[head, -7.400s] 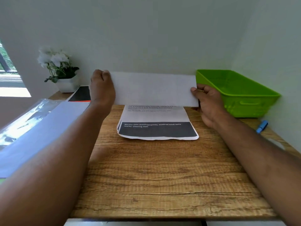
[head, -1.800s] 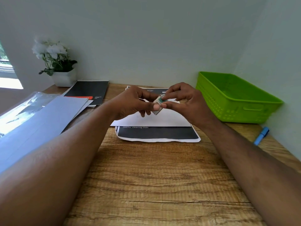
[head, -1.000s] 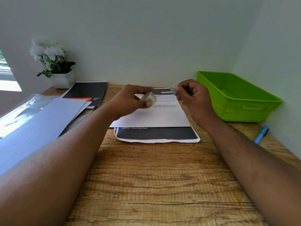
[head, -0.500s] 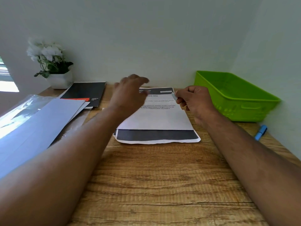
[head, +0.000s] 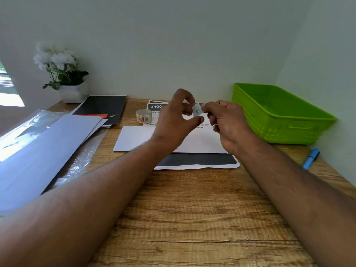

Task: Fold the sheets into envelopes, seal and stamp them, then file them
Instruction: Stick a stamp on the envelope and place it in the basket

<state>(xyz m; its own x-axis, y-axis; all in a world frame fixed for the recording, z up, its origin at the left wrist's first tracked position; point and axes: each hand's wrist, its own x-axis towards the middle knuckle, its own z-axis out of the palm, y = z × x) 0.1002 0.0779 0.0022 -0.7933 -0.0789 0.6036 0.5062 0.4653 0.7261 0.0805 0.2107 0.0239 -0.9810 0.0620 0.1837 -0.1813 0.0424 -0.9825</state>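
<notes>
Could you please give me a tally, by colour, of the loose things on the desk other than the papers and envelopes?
Green: 1, the basket
Blue: 1, the marker
Black: 1, the notebook
White: 3, the flower pot, the tape roll, and the small piece pinched in the right hand
Total: 6
</notes>
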